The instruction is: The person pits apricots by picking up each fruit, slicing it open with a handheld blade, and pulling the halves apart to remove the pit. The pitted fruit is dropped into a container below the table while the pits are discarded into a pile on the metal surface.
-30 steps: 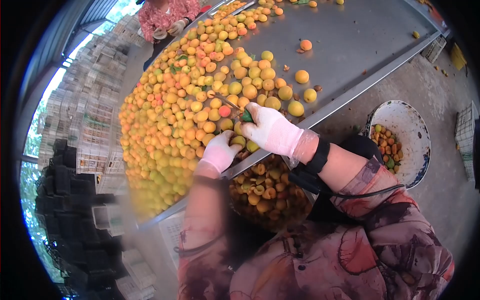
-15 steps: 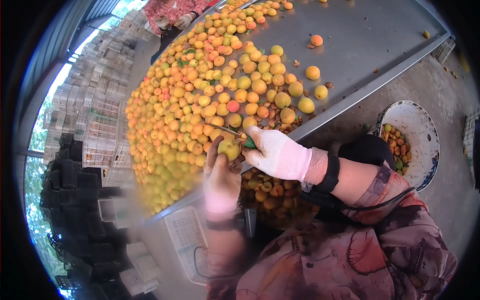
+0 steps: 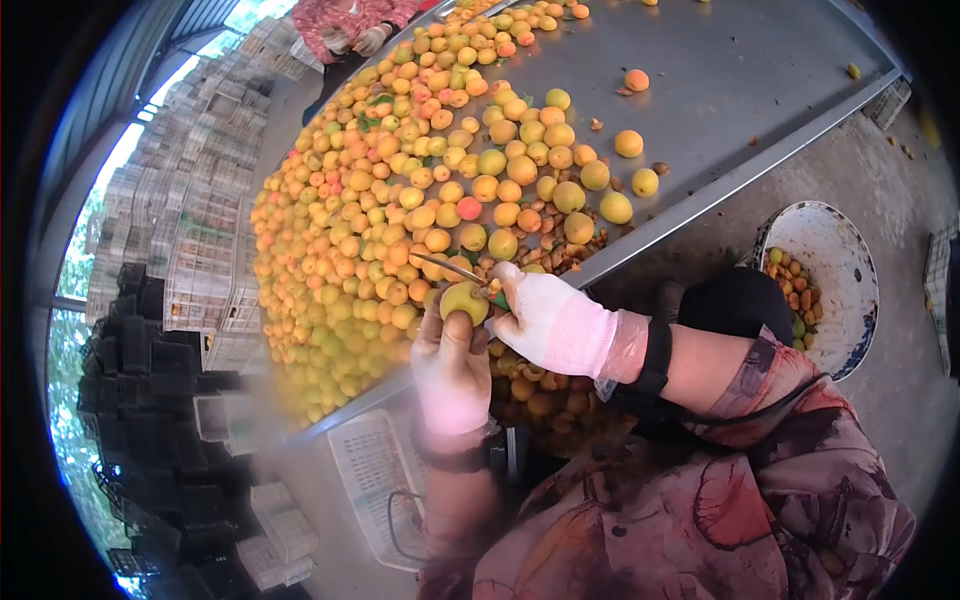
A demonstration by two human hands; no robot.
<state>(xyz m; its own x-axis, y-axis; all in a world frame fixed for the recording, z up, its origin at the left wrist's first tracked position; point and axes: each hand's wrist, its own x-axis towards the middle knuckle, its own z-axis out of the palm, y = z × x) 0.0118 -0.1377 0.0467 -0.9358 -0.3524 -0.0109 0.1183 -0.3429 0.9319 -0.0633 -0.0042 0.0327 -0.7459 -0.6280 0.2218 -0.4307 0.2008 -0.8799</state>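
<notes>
Left hand (image 3: 450,375), gloved, grip closed around a yellow-green apricot (image 3: 464,301), which it holds up just over the near edge of the desk (image 3: 720,80). The thumb lies up the near face of the fruit; the other fingers wrap the far side.

Right hand (image 3: 556,322), also gloved, grip pinching the green handle of a small knife (image 3: 470,275). The thin blade runs across the top of the held fruit and out over the desk. The two hands touch at the fruit.

Above the desk's near edge, a dense heap of apricots (image 3: 380,200) covers the left half of the desk, orange and yellow, a few red. At the heap's right margin the fruit thins out to single pieces (image 3: 628,143) on bare grey metal.

Below the desk's edge, directly under the hands, lie cut apricot halves (image 3: 540,390); the right forearm partly hides them. A black strap (image 3: 655,358) rings the right wrist.

Right of the desk, on the floor, a white bowl (image 3: 835,235) holds a few mixed fruits.

Left of the desk, stacked crates (image 3: 190,250), pale above and black below.

At the desk's far end, a co-worker's gloved hands (image 3: 360,40) rest beside the heap.
</notes>
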